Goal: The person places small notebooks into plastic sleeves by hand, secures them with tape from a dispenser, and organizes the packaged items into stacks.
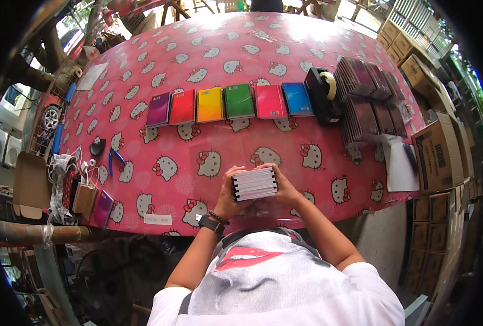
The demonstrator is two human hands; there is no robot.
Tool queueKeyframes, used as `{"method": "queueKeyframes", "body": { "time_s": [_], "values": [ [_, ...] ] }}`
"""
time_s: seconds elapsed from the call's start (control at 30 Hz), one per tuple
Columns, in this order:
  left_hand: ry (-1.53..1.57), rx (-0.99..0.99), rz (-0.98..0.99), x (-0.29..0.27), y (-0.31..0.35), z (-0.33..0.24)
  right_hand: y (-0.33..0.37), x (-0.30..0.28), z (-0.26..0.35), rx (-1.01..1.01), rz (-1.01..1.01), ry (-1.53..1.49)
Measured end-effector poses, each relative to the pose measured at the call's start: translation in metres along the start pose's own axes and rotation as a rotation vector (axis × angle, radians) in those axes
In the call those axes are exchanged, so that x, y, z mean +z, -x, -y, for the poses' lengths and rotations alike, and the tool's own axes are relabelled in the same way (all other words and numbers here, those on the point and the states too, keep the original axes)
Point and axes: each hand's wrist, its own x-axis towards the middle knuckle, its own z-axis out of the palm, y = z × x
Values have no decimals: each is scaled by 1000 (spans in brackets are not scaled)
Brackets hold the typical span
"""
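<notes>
Both my hands grip a stack of small spiral notebooks (254, 184) at the near edge of the table, page edges facing me and the black spirals on the left. My left hand (228, 198), with a dark watch and a bead bracelet on the wrist, holds the spiral side. My right hand (286, 190) wraps the right side. Farther out on the pink cat-print tablecloth (209, 49) lies a row of several notebooks: purple (159, 109), red (182, 107), yellow (210, 104), green (238, 101), pink (269, 101) and blue (297, 98).
A black tape dispenser (323, 92) stands right of the row, beside wrapped dark notebook packs (369, 103). White paper (400, 165) lies at the right edge. Cardboard boxes (437, 152) are piled at right. Blue scissors (115, 158), cables and a small purple notebook (102, 208) sit at left.
</notes>
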Motion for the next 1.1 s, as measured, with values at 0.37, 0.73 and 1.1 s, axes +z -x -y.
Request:
{"method": "queueKeyframes", "body": {
  "time_s": [0.37,0.73,1.1],
  "values": [
    [334,-823,34,-18,-41,36,-22,-21,4,108,-488,768],
    [-88,-714,-158,-8,-25,22,0,-55,-30,-32,-662,1315],
    [-46,-672,-111,12,8,12,12,-36,-11,-137,-700,1156]
  ]
}}
